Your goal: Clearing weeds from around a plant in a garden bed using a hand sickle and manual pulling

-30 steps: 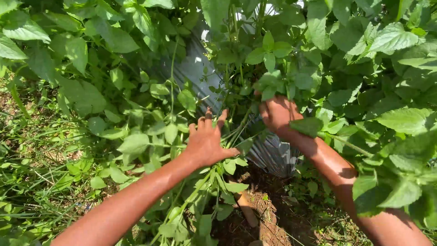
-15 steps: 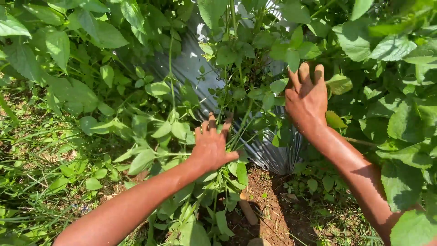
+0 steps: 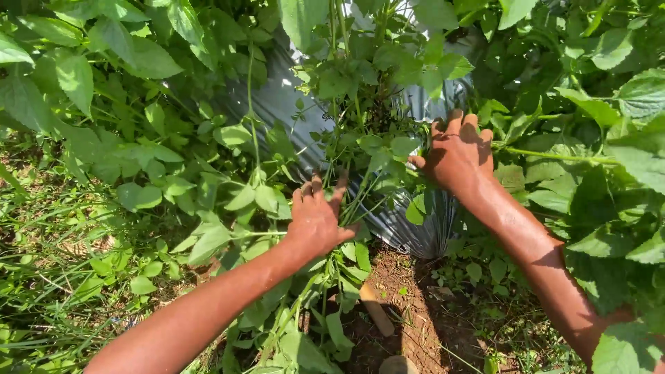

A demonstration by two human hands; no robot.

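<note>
At the centre of the frame, the left hand [image 3: 315,221] is pressed with spread fingers against a bundle of thin green stems [image 3: 357,194], which are pushed aside rather than gripped; no closed grasp can be made out. The right hand [image 3: 456,154], at centre right, is laid open-fingered on the leafy growth over a silvery plastic sheet [image 3: 284,104], which runs from the upper middle of the frame down to a gathered end at bare soil [image 3: 409,312]. Whether anything is pinched under its fingertips cannot be told.

Compared with half a second earlier, the right hand has been lowered and drawn slightly left, from the higher foliage toward the stems at the sheet's edge, while the left hand has hardly been moved. The two hands have thus been brought closer on either side of the same clump, which is judged to be parted or gathered at the sheet. Broad-leaved weeds [image 3: 104,138] are crowded at upper left, and grass [image 3: 41,277] is seen at lower left.
</note>
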